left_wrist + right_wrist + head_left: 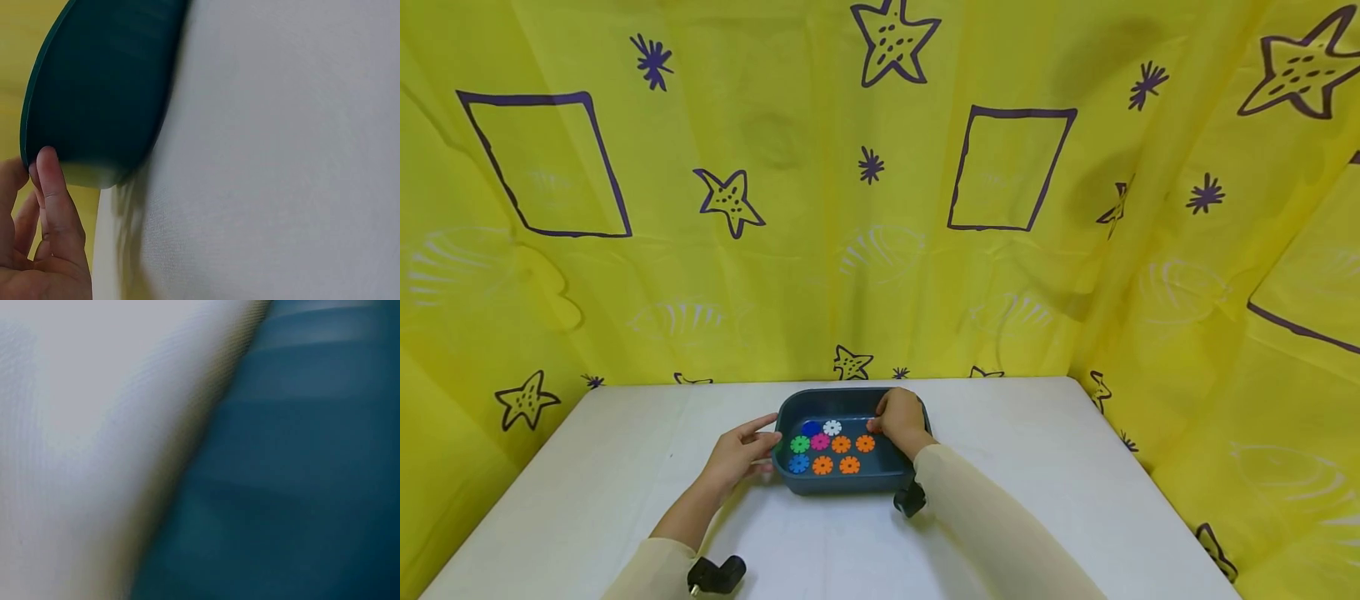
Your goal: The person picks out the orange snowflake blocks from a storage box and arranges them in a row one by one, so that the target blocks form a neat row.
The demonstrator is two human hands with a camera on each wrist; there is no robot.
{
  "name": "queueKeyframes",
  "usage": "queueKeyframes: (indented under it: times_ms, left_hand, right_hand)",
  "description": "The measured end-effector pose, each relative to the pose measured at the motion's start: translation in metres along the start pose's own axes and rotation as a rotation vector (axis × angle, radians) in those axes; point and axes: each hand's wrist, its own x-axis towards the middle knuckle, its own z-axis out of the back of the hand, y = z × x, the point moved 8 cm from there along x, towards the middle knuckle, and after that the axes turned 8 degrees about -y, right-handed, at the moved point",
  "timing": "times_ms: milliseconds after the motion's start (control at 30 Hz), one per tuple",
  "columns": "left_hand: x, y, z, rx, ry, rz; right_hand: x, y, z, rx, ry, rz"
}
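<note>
A dark blue-green tray (880, 482) stands on the table with several notched plastic discs lying flat in rows inside. Among them are a white disc (832, 427), a green disc (800, 444), a pink disc (820, 442) and an orange disc (865, 443). At the tray's left end, my left hand (735, 457) pinches the rim, one finger against the outer wall in the left wrist view. My right hand (901, 417) reaches inside at the back right, its fingertips pinching an orange-red disc, mostly hidden. Only the tray's outer wall (281, 487) and table show in the right wrist view.
A white-covered table (1015, 483) lies under the tray. Yellow patterned curtain (790, 275) closes off the back and both sides. Black camera mounts (717, 575) sit on both wrists, the right one close to the tray's front right corner.
</note>
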Motion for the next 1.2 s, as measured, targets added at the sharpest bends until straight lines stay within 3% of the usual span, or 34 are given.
queueKeyframes:
  times_ms: [533, 1200]
  left_hand:
    - [0.0001, -0.0007, -0.0024, -0.029, -0.001, 0.018]
    - [0.0002, 0.0021, -0.0012, -0.049, -0.008, 0.034]
  right_hand:
    - [0.0034, -0.004, -0.0027, 0.006, -0.054, 0.017]
    - [0.0004, -0.005, -0.0048, 0.063, -0.054, 0.009]
